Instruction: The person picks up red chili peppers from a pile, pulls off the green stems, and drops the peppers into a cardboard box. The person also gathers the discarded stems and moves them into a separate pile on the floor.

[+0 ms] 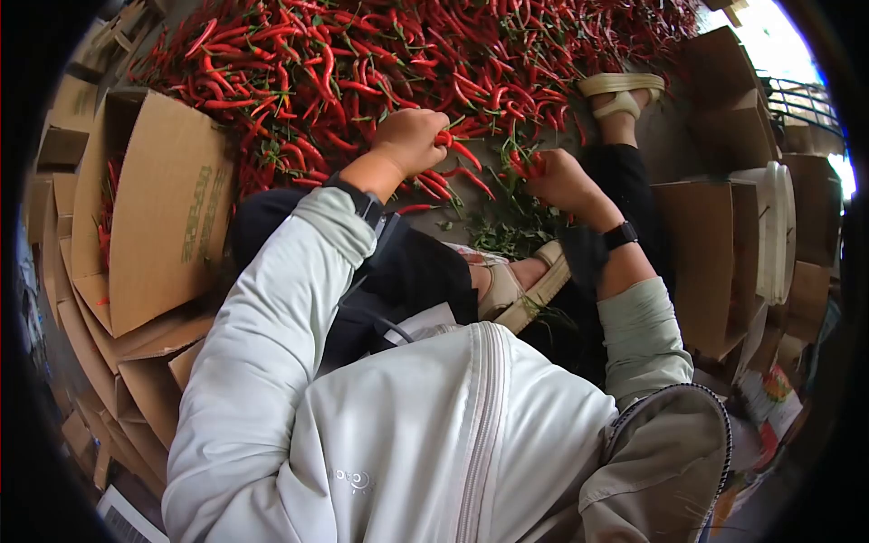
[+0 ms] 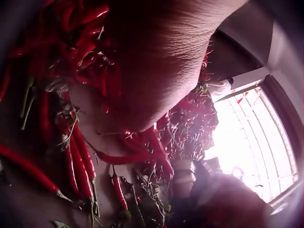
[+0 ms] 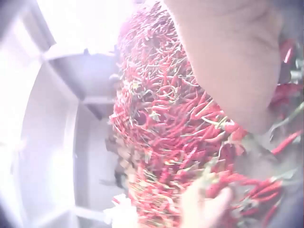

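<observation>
Head view: person sits on the floor, pale jacket (image 1: pixel 398 425), dark trousers (image 1: pixel 425 271), cream sandals (image 1: pixel 504 294). Red chili peppers (image 1: pixel 344 63) lie heaped on the floor in front, several loose ones between the hands.

Left hand (image 1: pixel 407 143): fingers curled; grip closed on red chili at the fingertips, just above the loose ones. Dark band and device (image 1: pixel 373 217) at the wrist.

Right hand (image 1: pixel 568 187): grip pinches a small bunch of red chilies (image 1: pixel 523 165) with green stems. Black wristband (image 1: pixel 620 235). Green leaves and stalks (image 1: pixel 516 228) lie on the floor below, near one sandal.

Open cardboard box (image 1: pixel 167 208) at left, some red chilies inside; second cardboard box (image 1: pixel 701 262) at right, beside a white plastic container (image 1: pixel 775 235).

Writing: green print on the left box is turned and too indistinct to read. Jacket chest carries small light letters, apparently "CAC", next to a round mark; remainder unclear. Colored packaging (image 1: pixel 769 407) at lower right, text illegible.

Obscured: left wrist view is dark, its fingertips hidden behind the hand, window (image 2: pixel 254 142) glaring. Right wrist view is washed out and blurred; exact chili count in either grip cannot be told.
</observation>
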`<state>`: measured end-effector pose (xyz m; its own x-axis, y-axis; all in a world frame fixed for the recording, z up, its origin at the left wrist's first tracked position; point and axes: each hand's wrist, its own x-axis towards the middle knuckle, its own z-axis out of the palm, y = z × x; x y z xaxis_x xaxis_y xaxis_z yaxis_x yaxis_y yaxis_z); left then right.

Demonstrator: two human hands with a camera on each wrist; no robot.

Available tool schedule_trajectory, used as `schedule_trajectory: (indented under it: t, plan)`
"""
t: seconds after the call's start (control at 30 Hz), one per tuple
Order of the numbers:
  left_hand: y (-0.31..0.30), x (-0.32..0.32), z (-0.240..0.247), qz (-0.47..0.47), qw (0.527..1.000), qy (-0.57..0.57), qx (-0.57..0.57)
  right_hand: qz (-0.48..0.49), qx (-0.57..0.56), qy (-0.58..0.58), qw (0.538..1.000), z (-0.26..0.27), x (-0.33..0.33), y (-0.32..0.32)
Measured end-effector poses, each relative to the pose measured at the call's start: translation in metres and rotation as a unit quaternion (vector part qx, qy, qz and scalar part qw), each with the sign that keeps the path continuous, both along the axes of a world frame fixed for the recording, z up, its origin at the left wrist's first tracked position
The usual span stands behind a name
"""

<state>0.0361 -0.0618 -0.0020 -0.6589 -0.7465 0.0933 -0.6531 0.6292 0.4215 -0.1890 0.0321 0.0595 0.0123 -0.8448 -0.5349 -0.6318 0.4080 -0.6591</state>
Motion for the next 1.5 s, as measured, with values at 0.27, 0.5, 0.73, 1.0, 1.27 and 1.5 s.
schedule_trajectory:
  t: [0.27,0.5,0.73,1.0,1.27,1.5]
  plan:
    - [0.024,0.004,0.024,0.126,0.721,0.519,0.441,0.200,-0.142,0.315,0.917,-0.013,-0.013,0.018]
    - [0.057,0.009,0.030,0.142,0.439,0.617,0.637,0.090,-0.206,0.194,0.955,0.020,0.007,0.024]
    - [0.100,-0.002,0.043,0.143,0.350,0.639,0.670,-0.123,-0.274,-0.122,0.946,0.004,0.031,0.045]
    - [0.128,-0.026,0.051,0.102,0.333,0.652,0.674,-0.203,-0.268,-0.318,0.886,0.024,0.077,0.070]
    - [0.133,-0.023,0.060,0.100,0.424,0.604,0.667,-0.143,-0.285,-0.290,0.902,0.023,0.069,0.075]
    - [0.132,-0.021,0.070,0.164,0.489,0.616,0.595,-0.076,-0.279,-0.177,0.941,0.049,0.045,0.078]
